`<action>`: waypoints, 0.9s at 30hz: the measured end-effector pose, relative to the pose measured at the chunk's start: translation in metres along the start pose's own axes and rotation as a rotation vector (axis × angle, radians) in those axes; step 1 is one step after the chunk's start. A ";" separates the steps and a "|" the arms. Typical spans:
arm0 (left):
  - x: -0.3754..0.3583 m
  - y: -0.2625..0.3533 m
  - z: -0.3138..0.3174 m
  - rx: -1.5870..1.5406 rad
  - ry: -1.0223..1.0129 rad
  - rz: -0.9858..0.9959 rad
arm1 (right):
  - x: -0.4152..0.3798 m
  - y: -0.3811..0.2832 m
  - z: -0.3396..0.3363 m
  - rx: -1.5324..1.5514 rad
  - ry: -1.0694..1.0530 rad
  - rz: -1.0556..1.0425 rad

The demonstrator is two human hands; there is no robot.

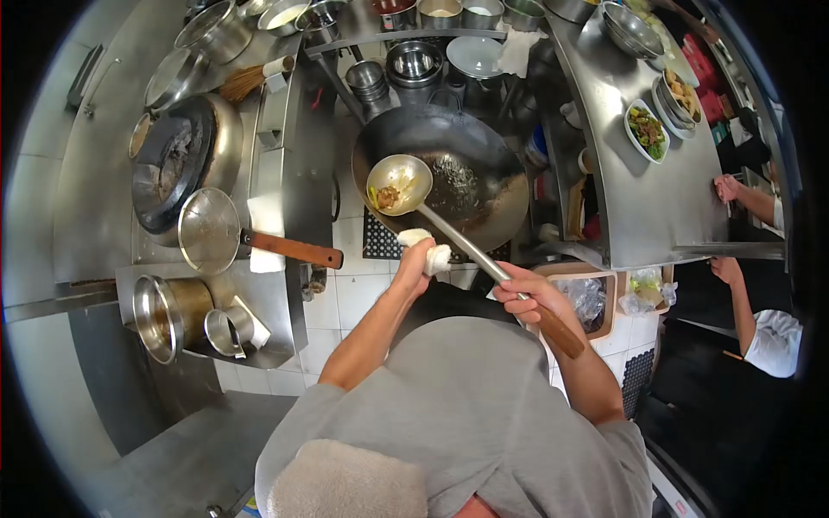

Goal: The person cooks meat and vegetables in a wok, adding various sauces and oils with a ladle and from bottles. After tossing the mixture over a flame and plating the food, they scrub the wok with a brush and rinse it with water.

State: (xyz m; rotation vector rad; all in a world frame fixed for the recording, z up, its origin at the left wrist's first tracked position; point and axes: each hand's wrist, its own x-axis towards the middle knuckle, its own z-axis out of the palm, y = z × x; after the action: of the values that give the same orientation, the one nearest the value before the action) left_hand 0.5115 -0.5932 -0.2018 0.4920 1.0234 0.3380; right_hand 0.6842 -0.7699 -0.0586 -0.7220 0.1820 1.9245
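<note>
My left hand (416, 266) is closed around a folded white cloth (437, 256) at the near edge of a large dark wok (492, 155). Whether a wok handle lies under the cloth is hidden. My right hand (531, 293) grips a long-handled metal ladle (458, 235) by its shaft, just above the wooden end. Over the left part of the wok sits the ladle's round bowl, with a little brown and yellow-green food (389, 195) in it. The wok's inside looks dark and wet, with shiny residue at its middle.
At left are a burner (226, 142), a wooden-handled strainer (210, 231) and a metal pot (177, 315). A steel counter (630, 207) at right bears a white dish of food (648, 131). Another person's hands (730, 187) show beyond it. Below stands a lined bin (580, 293).
</note>
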 end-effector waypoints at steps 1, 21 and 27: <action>-0.004 0.000 0.000 -0.023 -0.009 -0.017 | 0.004 0.003 -0.002 0.006 -0.017 -0.014; -0.118 0.151 -0.047 -0.478 -0.087 0.233 | -0.211 -0.071 -0.061 -0.149 0.406 -1.036; -0.105 0.257 -0.086 -0.559 0.196 0.684 | -0.193 -0.093 -0.050 -0.313 0.925 -1.131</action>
State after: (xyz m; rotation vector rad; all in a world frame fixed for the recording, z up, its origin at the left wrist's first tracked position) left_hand 0.3747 -0.4079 -0.0238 0.2861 0.8716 1.2639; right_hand 0.8419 -0.8980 0.0265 -1.4823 0.0064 0.4599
